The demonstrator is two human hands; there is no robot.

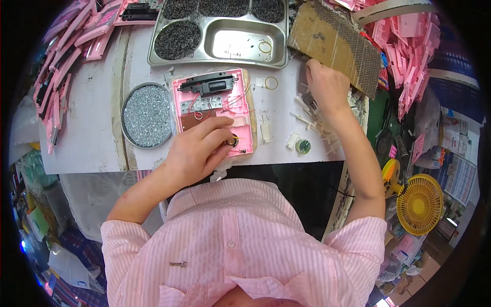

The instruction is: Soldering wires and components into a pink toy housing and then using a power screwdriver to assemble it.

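Note:
My left hand (197,148) rests over the lower part of an open pink plastic housing (246,147). Its thumb and fingers are closed on a small round black part (235,139) in the housing. In the housing's upper part sit a black plastic module (215,85), a grey metal strip (204,104) and thin red wires. A brown board (198,119) lies below the strip, partly under my left hand. My right hand (328,88) is at the near edge of a cardboard piece (327,43), beside loose white plastic parts (311,120). Its fingers are curled, and what they hold is hidden.
A round dish of silvery screws (147,116) stands left of the housing. Behind it is a metal compartment tray (281,53) with dark screws. Pink casings (76,46) pile up at left, more pink parts (406,61) at right. A yellow fan (420,204) stands lower right.

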